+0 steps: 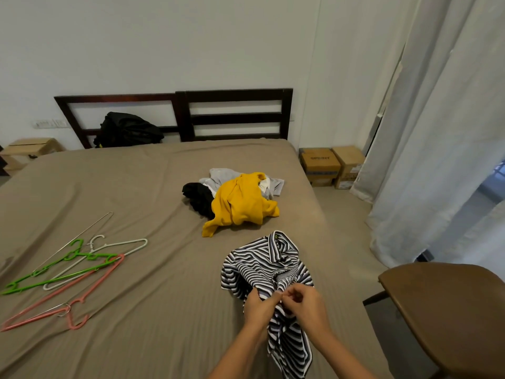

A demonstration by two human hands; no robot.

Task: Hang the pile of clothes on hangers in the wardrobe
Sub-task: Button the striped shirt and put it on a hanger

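Striped shirt [269,265] pinched in left grip [259,306] and right grip [310,305], clothes pile [241,201] beyond, hangers [93,257] well left, chair [451,310] close right.

1. The striped shirt [269,269], at five o'clock, is showing black, white and grey-blue bands.
2. The yellow top [243,203], at twelve o'clock from it, is covering a black garment [198,196] and a grey garment [221,175].
3. At nine o'clock, a green hanger [93,257], a white hanger [125,242] and a pink hanger [32,319] are lying on the taupe sheet [136,187].

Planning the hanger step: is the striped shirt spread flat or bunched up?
Bunched: striped shirt lies crumpled on the bed, left hand and right hand pinching its gathered fabric.
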